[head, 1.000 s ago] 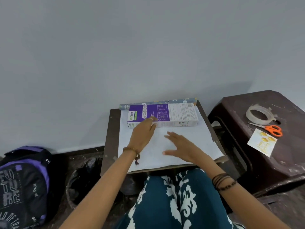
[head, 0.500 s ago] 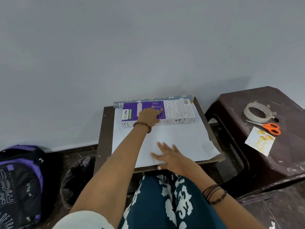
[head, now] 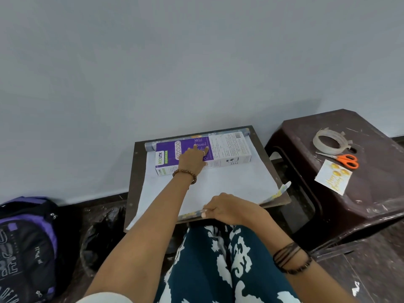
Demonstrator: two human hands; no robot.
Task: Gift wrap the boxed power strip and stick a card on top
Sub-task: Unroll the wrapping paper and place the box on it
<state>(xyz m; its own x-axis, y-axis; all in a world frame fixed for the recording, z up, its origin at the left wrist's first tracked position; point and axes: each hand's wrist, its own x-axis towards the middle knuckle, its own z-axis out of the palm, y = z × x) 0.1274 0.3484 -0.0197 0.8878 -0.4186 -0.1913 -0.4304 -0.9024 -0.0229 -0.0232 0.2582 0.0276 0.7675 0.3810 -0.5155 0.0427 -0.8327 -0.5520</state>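
Your left hand [head: 192, 159] is pressing flat, fingers straight, on the box [head: 223, 149], which is lying at the far end of the paper [head: 229, 182] on the board [head: 135, 171]. Your right hand [head: 227, 207] is pinching the paper's near edge. The card [head: 333, 177] is lying on the stool [head: 371, 193].

Backpack [head: 24, 248] cut off by the left and bottom edges, left hand [head: 192, 160] covering part of the box [head: 227, 149] print, small print unreadable, card [head: 333, 177] lettering blurred, paper roll [head: 150, 145] mostly hidden behind the box.
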